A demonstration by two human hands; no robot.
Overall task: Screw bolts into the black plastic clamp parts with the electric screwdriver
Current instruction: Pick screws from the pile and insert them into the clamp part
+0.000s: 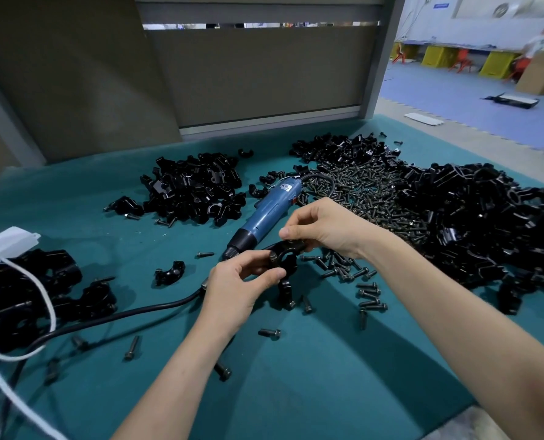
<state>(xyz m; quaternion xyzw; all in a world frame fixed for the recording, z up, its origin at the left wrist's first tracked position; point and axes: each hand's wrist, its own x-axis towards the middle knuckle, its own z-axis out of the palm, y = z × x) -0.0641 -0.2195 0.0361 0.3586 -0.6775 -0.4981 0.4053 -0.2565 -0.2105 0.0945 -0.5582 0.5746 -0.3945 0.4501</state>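
Note:
A black plastic clamp (pixel 285 259) is held just above the green table (pixel 311 360) at centre. My left hand (pixel 236 288) grips its near side between thumb and fingers. My right hand (pixel 323 225) pinches the clamp's top, where a small bolt sits under the fingertips. The blue electric screwdriver (pixel 269 214) lies on the table just behind my hands, tip pointing towards the near left, with neither hand on it. Loose black bolts (pixel 343 269) lie scattered to the right of the clamp.
Heaps of black clamp parts lie at the back centre (pixel 194 188), the right (pixel 473 217) and the near left (pixel 32 296). A large pile of bolts (pixel 362 188) sits behind my right hand. A black cable (pixel 112 317) and white cord (pixel 20 357) cross the left side.

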